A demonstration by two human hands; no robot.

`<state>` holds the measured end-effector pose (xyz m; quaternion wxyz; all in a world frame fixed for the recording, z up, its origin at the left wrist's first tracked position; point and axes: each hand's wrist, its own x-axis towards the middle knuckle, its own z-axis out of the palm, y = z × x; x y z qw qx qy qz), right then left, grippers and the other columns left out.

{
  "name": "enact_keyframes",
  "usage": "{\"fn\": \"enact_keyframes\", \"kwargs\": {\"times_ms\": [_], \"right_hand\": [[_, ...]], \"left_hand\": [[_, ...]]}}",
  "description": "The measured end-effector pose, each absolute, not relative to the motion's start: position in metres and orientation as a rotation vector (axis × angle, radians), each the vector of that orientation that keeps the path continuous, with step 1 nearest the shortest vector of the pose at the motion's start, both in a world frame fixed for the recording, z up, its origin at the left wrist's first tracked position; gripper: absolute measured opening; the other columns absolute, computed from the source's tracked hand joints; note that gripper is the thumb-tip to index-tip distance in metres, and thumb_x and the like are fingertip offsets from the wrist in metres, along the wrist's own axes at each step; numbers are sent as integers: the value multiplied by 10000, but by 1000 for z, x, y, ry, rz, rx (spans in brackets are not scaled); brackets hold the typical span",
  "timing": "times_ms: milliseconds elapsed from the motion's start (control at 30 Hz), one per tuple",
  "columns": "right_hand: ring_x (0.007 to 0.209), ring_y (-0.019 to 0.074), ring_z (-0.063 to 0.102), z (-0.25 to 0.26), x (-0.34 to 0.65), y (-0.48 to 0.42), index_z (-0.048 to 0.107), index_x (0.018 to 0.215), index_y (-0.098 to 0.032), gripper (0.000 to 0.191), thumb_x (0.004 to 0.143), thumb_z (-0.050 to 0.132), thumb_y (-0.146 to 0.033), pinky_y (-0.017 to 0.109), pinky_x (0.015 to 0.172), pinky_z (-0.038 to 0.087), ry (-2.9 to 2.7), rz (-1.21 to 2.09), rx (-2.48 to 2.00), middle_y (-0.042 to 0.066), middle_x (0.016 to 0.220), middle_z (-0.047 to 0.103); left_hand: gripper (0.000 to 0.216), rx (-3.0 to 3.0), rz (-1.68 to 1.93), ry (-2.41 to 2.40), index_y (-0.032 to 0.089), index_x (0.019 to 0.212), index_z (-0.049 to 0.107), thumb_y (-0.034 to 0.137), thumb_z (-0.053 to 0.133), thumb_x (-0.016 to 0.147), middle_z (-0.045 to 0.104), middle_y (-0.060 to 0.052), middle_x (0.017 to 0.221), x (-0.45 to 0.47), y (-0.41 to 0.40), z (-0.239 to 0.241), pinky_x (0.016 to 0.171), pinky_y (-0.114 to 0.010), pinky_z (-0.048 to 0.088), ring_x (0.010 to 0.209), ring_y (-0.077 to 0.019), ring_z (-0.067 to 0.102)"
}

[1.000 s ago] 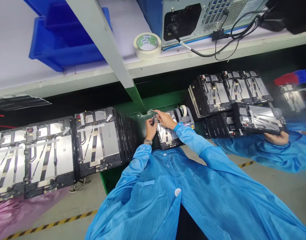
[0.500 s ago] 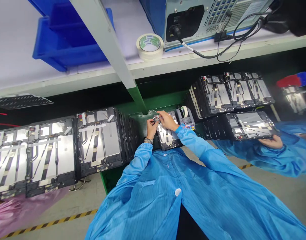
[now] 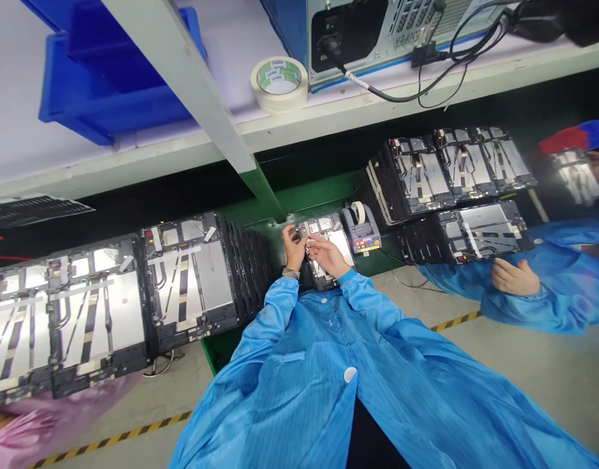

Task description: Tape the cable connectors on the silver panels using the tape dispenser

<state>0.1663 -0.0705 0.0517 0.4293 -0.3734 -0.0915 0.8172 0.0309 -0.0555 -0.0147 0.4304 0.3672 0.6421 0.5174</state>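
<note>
A flat tablet-like device assembly, with silver panels in a black frame, lies in front of me on the green bench. Over its left edge my left hand is bent, with thumb and fingers drawn together. My right hand lies across the middle of the assembly, its fingertips pinched close to the left thumb. Whatever is between the fingertips is too small to make out. Just right of the assembly stands a grey tape dispenser with a roll of pale tape.
Rows of similar assemblies stand at left, and more stacks at right. A co-worker's hand is near the lower right stack. On the shelf above are a tape roll, a blue bin and a computer case.
My right hand has drawn back from the assembly's top edge toward its middle, fingers now by my left thumb. The co-worker's hand has come away from the assembly at right. The view has shifted slightly.
</note>
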Motion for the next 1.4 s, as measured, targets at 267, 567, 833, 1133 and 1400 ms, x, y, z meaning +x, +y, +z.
{"fn": "enact_keyframes", "kwargs": {"times_ms": [267, 567, 833, 1133, 1400], "right_hand": [[641, 150, 606, 53, 168, -67, 707, 1105, -159, 253, 866, 666, -231, 277, 608, 458, -179, 2058, -898, 47, 830, 748], [654, 159, 621, 49, 162, -63, 710, 1051, -184, 164, 911, 642, -239, 282, 614, 494, -108, 2038, -966, 50, 845, 763], [640, 179, 608, 54, 174, -52, 707, 1036, -168, 193, 928, 567, -246, 306, 599, 518, 9, 2157, -1035, 59, 790, 720], [714, 216, 574, 55, 198, -51, 783, 1142, -230, 299, 883, 635, -212, 327, 714, 482, -1330, 1494, -1461, 22, 745, 686], [1032, 313, 648, 55, 203, -29, 742, 1320, -193, 537, 820, 645, -21, 390, 953, 457, -2253, 1121, -1372, 160, 1045, 727]], "left_hand": [[336, 1108, 1215, 1614, 262, 1167, 695, 140, 690, 854, 503, -114, 1481, 28, -54, -5, 1047, -419, 561, 1396, -287, 556], [191, 1242, 1096, 1693, 248, 1046, 757, 149, 648, 925, 463, -98, 1532, 29, -54, 3, 1256, -475, 390, 1453, -281, 505], [115, 1249, 1146, 1666, 251, 1030, 771, 231, 707, 936, 507, -105, 1471, 29, -55, 4, 1283, -509, 325, 1429, -313, 499], [122, 1287, 1091, 1674, 262, 1046, 777, 240, 703, 951, 517, -110, 1448, 26, -54, 8, 1279, -532, 311, 1438, -320, 488], [152, 1241, 1098, 1675, 275, 1030, 801, 201, 713, 931, 535, -93, 1421, 23, -52, 2, 1274, -516, 315, 1388, -300, 519]]}}
